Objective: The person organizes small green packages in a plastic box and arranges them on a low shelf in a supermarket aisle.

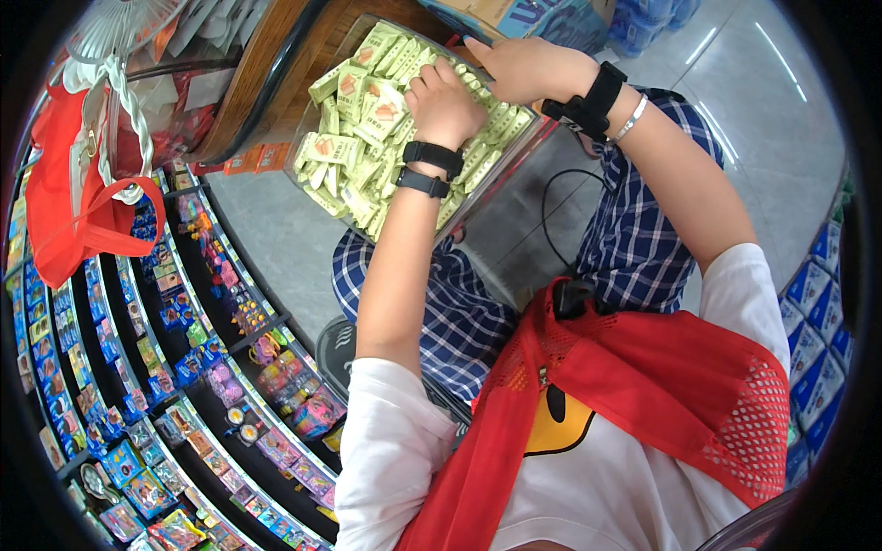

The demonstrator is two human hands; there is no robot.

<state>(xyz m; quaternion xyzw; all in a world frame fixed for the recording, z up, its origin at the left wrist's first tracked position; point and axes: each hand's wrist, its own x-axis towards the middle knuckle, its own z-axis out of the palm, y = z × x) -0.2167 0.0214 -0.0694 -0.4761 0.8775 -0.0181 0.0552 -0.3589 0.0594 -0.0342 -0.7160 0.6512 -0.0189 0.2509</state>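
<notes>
A clear plastic bin [506, 155] stands before me, tilted in view. Inside lie many small light-green snack packets [344, 158], loose at the left and in tighter rows along the right. My left hand [444, 103] is over the middle of the bin with bent fingers touching the packets. Its fingertips are partly hidden, so I cannot tell whether it grips one. At the bin's upper right rim is my right hand [534, 72], its index finger stretched out to the left. Its other fingers are hidden beneath the palm. Both wrists wear black straps.
A cardboard carton [524, 17] and blue-wrapped bottles [641, 24] stand beyond the bin. To the left are a wooden counter edge [241, 89], a red bag [89, 206] and shelves of packaged goods [207, 358]. A black cable [544, 200] loops over the floor.
</notes>
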